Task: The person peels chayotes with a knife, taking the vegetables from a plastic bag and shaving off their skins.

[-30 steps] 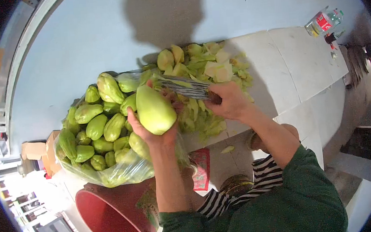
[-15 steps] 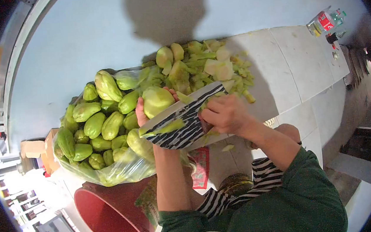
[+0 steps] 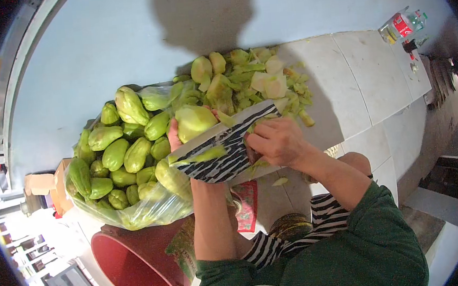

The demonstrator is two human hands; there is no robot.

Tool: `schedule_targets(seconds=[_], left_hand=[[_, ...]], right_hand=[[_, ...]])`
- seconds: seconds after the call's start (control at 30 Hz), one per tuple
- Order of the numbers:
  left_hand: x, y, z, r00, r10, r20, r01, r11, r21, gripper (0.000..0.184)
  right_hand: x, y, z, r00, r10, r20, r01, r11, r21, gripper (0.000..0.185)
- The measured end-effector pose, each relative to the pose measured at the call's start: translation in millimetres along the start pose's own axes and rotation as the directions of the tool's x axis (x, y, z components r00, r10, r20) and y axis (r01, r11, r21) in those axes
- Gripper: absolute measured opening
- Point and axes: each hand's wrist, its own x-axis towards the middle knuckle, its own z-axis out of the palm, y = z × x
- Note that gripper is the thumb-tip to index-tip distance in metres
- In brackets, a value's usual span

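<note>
Left hand point(image 3: 173, 136) grasping pale green fruit point(image 3: 194, 122); palm hidden behind wide striped knife point(image 3: 234, 145). Right hand point(image 3: 277, 142) closed around knife handle. Knife in front of left hand; whether edge touches fruit, cannot tell. Green strip point(image 3: 208, 155) lying on knife. Left of left hand, darker fruits point(image 3: 138, 154) in clear bag point(image 3: 154, 216). Ahead of right hand, heap of peelings point(image 3: 238, 83).

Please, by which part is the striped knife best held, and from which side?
Best by the handle, probably from the picture's right side, where the right hand grips it. The broad striped blade extends toward the picture's left, partly covering the chayote and the left hand, so gripping it there could risk a cut.
</note>
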Motion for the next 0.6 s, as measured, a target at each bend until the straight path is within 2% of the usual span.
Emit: schedule_targets(seconds=[0.07,0.1,0.17,0.27,0.37,0.4,0.47,0.5,0.6], left_hand=[[2,0,-6,0.998,0.043,0.047,-0.044,0.999,0.028,0.062],[1,-1,-3,0.998,0.038,0.049,-0.039,0.999,0.028,0.062],[-3,-2,4,0.972,0.233,-0.041,-0.218,0.949,0.228,0.06],[-4,-1,4,0.988,0.143,0.06,-0.15,0.98,0.132,0.056],[-4,5,1,0.995,0.091,-0.032,-0.086,0.99,0.112,0.054],[-5,3,2,0.995,0.09,-0.034,-0.086,0.99,0.112,0.054],[-8,-4,9,0.971,0.238,-0.021,-0.225,0.942,0.25,0.053],[-7,-8,14,0.955,0.288,-0.069,-0.265,0.934,0.24,0.054],[-10,-2,13,0.974,0.225,0.016,-0.222,0.942,0.253,0.054]], right_hand=[[-2,3,0,0.99,0.058,0.13,-0.06,0.998,0.015,0.019],[-2,5,-2,0.99,0.062,0.129,-0.063,0.998,0.011,0.019],[1,8,-5,0.991,0.086,0.102,-0.096,0.991,0.093,0.023],[1,3,-5,0.995,0.065,0.075,-0.074,0.99,0.122,0.026],[3,-1,-13,0.995,0.026,0.095,-0.035,0.995,0.091,0.029],[1,1,-11,0.995,0.027,0.096,-0.036,0.995,0.092,0.029],[-2,8,-8,0.984,0.107,0.145,-0.121,0.988,0.092,0.03],[-2,9,-8,0.984,0.111,0.143,-0.124,0.988,0.089,0.03],[2,11,-12,0.989,0.096,0.115,-0.11,0.987,0.12,0.031]])
